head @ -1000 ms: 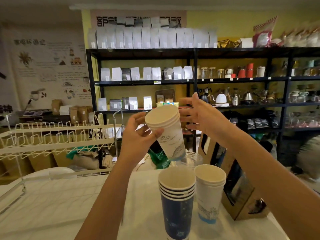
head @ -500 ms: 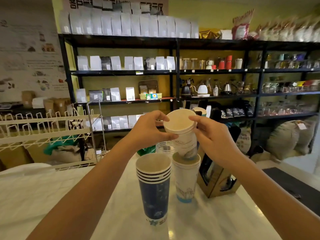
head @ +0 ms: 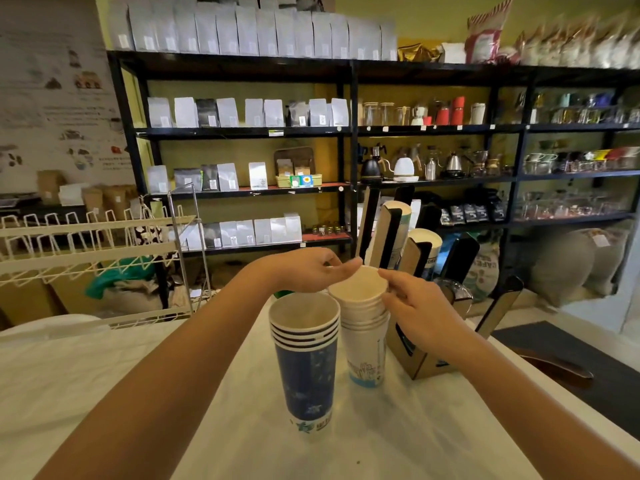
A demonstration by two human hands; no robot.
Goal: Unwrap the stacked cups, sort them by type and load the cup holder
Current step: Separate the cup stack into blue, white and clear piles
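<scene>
A stack of several white paper cups (head: 364, 344) with a pale blue print stands on the white tabletop (head: 104, 375). My left hand (head: 308, 270) pinches the far rim of its top cup, and my right hand (head: 414, 306) holds the rims on the near right side. Just left of it stands a taller stack of dark blue cups (head: 306, 362), untouched. Behind my right hand the cardboard-and-black cup holder (head: 420, 358) leans back, with white cups (head: 394, 233) lying in two of its slots.
A white wire rack (head: 86, 244) sits at the table's back left. Black shelving (head: 349, 133) with coffee bags, kettles and jars fills the wall behind. Burlap sacks (head: 575, 261) lie on the floor at right, beside a dark mat (head: 571, 355).
The white cups I held up in my left hand have come down and are nested on the white stack. Both hands now rest at its rim. The camera has turned right.
</scene>
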